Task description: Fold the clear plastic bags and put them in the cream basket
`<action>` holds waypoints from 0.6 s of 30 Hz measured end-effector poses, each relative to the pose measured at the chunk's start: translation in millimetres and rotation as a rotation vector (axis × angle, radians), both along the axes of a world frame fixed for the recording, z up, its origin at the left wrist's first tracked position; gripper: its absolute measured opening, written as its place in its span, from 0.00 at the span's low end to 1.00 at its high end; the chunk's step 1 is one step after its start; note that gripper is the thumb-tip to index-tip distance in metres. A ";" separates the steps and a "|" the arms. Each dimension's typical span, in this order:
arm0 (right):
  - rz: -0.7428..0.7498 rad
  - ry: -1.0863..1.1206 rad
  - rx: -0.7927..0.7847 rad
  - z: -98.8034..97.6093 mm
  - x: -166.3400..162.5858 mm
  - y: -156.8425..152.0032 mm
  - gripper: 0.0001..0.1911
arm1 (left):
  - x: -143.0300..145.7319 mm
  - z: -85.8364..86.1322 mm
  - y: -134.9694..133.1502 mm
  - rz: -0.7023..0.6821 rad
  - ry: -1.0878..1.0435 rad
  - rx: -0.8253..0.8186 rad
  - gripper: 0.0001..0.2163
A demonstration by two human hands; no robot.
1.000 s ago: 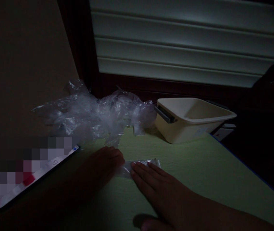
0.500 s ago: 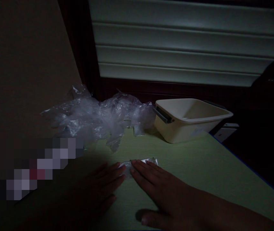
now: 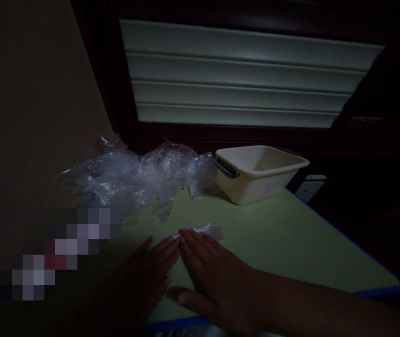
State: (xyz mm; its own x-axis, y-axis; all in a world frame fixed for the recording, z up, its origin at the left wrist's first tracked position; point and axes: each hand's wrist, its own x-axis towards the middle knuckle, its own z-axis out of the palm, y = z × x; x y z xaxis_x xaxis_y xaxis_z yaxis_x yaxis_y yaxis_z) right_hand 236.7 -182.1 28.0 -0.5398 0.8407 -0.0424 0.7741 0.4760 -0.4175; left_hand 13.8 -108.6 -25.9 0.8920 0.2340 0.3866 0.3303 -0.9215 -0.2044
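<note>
A small flat piece of clear plastic film (image 3: 212, 230), perhaps a bag, lies on the green tabletop (image 3: 256, 252). My right hand (image 3: 217, 271) presses its outstretched fingers on the film's middle, thumb spread apart. At the left end of the film rest the fingertips of my left hand (image 3: 151, 267), which lies stretched out in deep shadow. The two hands' fingertips nearly meet, and they cover part of the film. Neither hand grips anything.
Crumpled clear plastic bags (image 3: 144, 173) are heaped at the back left. A cream plastic basin (image 3: 256, 185) with dark handles stands behind on the right. Past the table's blue edge (image 3: 340, 234) is a white boxy object (image 3: 310, 188). The left side is blurred out.
My hands have slid slightly left and together along the film, so more of its right end shows. The view has shifted, bringing the table's front edge into sight.
</note>
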 end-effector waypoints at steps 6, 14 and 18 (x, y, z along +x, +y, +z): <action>-0.018 -0.063 0.066 -8.5 18.8 1.3 0.38 | -1.3 9.9 -3.4 -0.007 0.012 -0.075 0.26; -0.177 -0.200 0.201 -20.3 60.7 -0.7 0.36 | 2.1 13.9 -4.7 -0.007 0.038 -0.132 0.23; -0.214 -0.209 0.361 -14.9 44.9 -0.6 0.31 | 3.3 12.0 -6.2 0.018 0.025 -0.116 0.23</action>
